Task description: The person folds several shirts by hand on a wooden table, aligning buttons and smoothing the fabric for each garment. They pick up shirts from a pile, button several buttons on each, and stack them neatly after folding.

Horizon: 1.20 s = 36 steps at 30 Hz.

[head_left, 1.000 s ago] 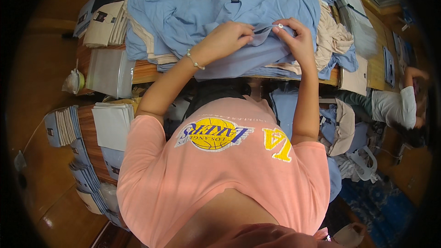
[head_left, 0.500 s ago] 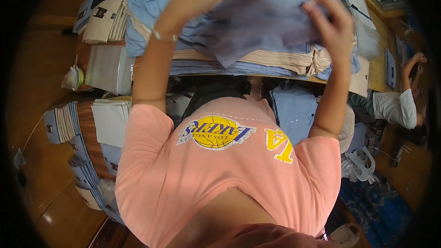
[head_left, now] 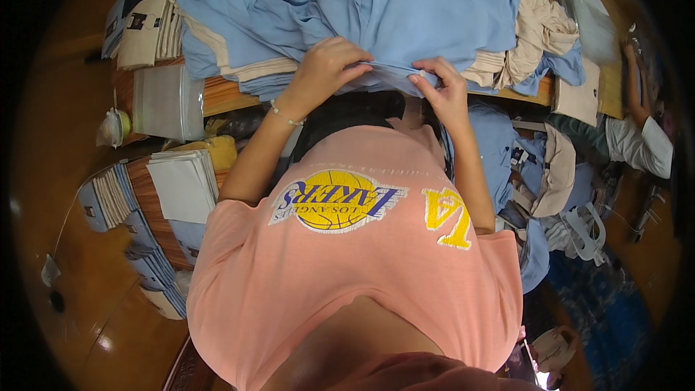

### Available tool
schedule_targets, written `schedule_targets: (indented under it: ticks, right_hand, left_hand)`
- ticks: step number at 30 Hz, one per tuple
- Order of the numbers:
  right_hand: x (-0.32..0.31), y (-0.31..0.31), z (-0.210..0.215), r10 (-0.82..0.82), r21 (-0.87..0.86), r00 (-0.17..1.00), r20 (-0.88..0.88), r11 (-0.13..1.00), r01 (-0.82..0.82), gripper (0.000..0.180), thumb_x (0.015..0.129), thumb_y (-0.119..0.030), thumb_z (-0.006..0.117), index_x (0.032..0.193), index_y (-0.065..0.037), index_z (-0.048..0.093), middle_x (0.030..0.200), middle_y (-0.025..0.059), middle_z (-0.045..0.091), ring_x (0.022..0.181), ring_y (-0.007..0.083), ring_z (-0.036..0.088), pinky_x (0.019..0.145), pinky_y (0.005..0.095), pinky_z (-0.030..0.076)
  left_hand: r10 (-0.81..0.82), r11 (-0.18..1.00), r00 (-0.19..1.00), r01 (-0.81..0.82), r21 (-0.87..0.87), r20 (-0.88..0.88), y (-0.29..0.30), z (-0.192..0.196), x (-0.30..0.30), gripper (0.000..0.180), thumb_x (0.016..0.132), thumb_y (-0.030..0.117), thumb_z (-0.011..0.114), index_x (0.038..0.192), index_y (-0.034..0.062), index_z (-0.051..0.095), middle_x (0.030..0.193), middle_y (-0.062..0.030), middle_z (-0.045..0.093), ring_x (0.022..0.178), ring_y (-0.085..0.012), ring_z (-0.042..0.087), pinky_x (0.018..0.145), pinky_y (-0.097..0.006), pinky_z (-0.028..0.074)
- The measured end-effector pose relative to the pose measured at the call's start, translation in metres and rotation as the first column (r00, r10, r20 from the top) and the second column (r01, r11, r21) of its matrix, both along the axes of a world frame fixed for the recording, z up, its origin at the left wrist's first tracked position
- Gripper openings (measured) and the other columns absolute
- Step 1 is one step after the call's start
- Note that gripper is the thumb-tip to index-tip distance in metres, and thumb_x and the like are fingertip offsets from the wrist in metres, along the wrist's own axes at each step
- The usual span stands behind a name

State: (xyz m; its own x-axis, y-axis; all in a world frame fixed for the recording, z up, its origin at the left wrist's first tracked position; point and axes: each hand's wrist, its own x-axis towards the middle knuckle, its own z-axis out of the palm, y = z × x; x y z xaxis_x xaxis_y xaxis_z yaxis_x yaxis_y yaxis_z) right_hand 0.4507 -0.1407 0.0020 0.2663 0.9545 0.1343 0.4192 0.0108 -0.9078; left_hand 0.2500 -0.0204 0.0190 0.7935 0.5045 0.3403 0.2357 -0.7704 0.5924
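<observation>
A person in a pink shirt [head_left: 355, 271] holds a bit of thin blue cloth [head_left: 392, 78] at twelve o'clock, by the near side of the table [head_left: 226, 98]. The left hand [head_left: 329, 66] has its thumb and fingers pinched on one end of the edge, and the right hand [head_left: 441, 88] pinches the other end, at one o'clock. The edge goes across between the hands. A bracelet [head_left: 287, 117] of beads is on the left wrist. Past the hands, a big wrinkly blue pile [head_left: 351, 0] lies on the table, with flat tan cloth [head_left: 264, 71] poking out under it. It is hard to tell if the held bit is part of that pile. Crumpled tan cloth [head_left: 534, 25] sits at two o'clock. At ten o'clock are folded tan clothes [head_left: 141, 40] and clear plastic bags [head_left: 168, 105]. White sheets [head_left: 181, 185] lie at nine o'clock. Near three o'clock is another person [head_left: 641, 143] with a white sleeve.
</observation>
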Motion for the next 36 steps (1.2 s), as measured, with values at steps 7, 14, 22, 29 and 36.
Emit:
schedule_targets:
  ticks: [7,14,22,29,36]
  right_hand:
    - [0.004,-0.007,-0.006,-0.044,0.217,0.956,0.29,0.976,-0.021,0.014,0.069,-0.009,0.071,0.08,-0.003,0.064,0.079,0.0057,0.057,0.073,0.022,0.051,0.06,0.0306,0.041]
    - [0.008,-0.014,-0.019,-0.057,0.264,0.893,0.446,0.962,-0.07,0.017,0.064,-0.013,0.072,0.078,-0.007,0.065,0.085,0.0032,0.058,0.079,0.0226,0.051,0.07,0.0338,0.041]
    - [0.008,-0.017,-0.023,-0.047,0.244,0.902,0.43,0.967,-0.067,0.016,0.065,-0.014,0.071,0.078,-0.009,0.066,0.086,0.002,0.058,0.08,0.0226,0.05,0.071,0.0344,0.041]
    - [0.009,-0.015,-0.024,-0.032,0.235,0.908,0.418,0.969,-0.074,0.015,0.065,-0.013,0.071,0.078,-0.008,0.066,0.086,0.0024,0.058,0.08,0.0227,0.049,0.071,0.0343,0.041]
    - [0.01,-0.014,-0.026,-0.023,0.242,0.914,0.405,0.967,-0.083,0.015,0.065,-0.013,0.071,0.078,-0.008,0.066,0.086,0.0025,0.059,0.08,0.0227,0.049,0.072,0.0342,0.04]
  left_hand:
    - [-0.085,0.995,0.996,0.087,0.047,-0.042,0.004,0.006,0.004,0.015,0.07,0.015,0.068,0.079,0.0032,0.065,0.078,-0.0068,0.061,0.076,-0.0234,0.057,0.069,-0.032,0.044]
    - [-0.134,0.988,0.988,0.139,0.062,-0.08,0.004,0.002,0.004,0.016,0.068,0.015,0.07,0.079,0.0034,0.065,0.078,-0.0062,0.061,0.075,-0.0225,0.057,0.069,-0.032,0.045]
    - [-0.144,0.985,0.986,0.151,0.082,-0.085,0.004,-0.006,0.004,0.018,0.07,0.022,0.068,0.076,0.0059,0.064,0.078,-0.0026,0.06,0.077,-0.0209,0.055,0.07,-0.031,0.043]
    - [-0.151,0.987,0.986,0.154,0.051,-0.069,0.007,-0.007,0.005,0.019,0.066,0.019,0.072,0.076,0.0043,0.064,0.077,-0.0047,0.06,0.076,-0.0215,0.056,0.069,-0.031,0.043]
    - [-0.122,0.986,0.99,0.129,0.106,-0.071,0.011,-0.011,0.002,0.019,0.064,0.022,0.073,0.074,0.0079,0.066,0.085,-0.0023,0.058,0.081,-0.0203,0.054,0.071,-0.032,0.042]
